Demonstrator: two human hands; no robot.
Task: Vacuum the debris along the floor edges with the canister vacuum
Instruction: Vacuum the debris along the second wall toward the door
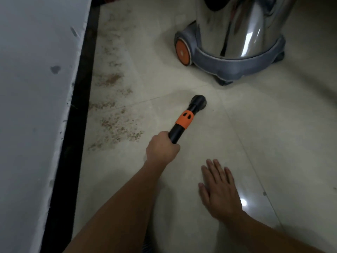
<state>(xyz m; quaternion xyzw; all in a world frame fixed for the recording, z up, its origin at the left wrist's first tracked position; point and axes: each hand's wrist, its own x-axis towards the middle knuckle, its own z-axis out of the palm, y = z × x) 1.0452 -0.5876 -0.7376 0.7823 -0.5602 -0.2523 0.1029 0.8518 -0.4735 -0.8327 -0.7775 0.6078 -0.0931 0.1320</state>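
Two bare hands are at work down here. The left hand (pixel 161 148) has its fingers curled tight round the one black wand (pixel 175 134), which wears a single orange collar (pixel 184 119) and ends in one round nozzle (pixel 198 102) down at the tiled floor (pixel 264 143). The right hand (pixel 218 189) holds nothing, its four fingers and thumb straight and slightly spread, palm down; whether it touches the tile I cannot tell. The debris (pixel 116 125) lies in several brownish patches, too smeared to count, between the nozzle and the black skirting (pixel 76 115) under the white wall (pixel 32 88). One steel canister vacuum (pixel 237 30) stands beyond, one orange wheel (pixel 182 50) showing
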